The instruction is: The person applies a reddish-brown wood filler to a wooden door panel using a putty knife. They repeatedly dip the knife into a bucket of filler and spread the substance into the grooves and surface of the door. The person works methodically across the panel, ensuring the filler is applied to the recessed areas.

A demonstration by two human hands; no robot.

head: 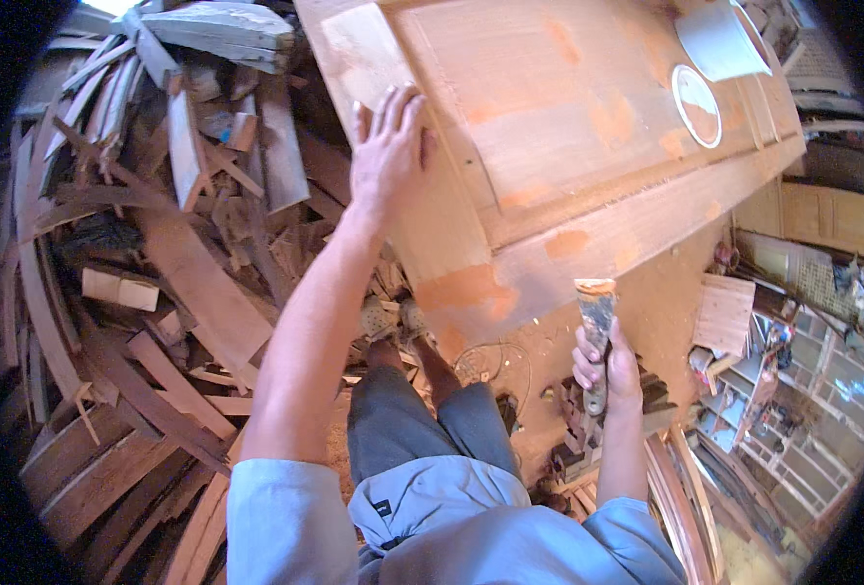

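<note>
A panelled wooden door (519, 110) lies before me, with patches of orange filler (468, 289) smeared on its frame and panel. My left hand (390, 150) rests on the door's left frame piece, fingers spread, holding nothing. In my right hand (607, 358) is a putty knife (597, 314), its blade upward and orange filler along the blade's tip. The knife is beside the door's near edge, and I cannot tell whether it touches. On the door's far right are a white plastic tub (720, 44) and a round white lid (697, 106) with filler on it.
Scrap boards (198, 270) are heaped along my left side. Stacked timber (676, 504) lies at lower right, and a cable (501, 351) crosses the dusty floor. Farther right are a cluttered shelf (731, 409) and a wooden cabinet (826, 216). My feet stand near the door's corner.
</note>
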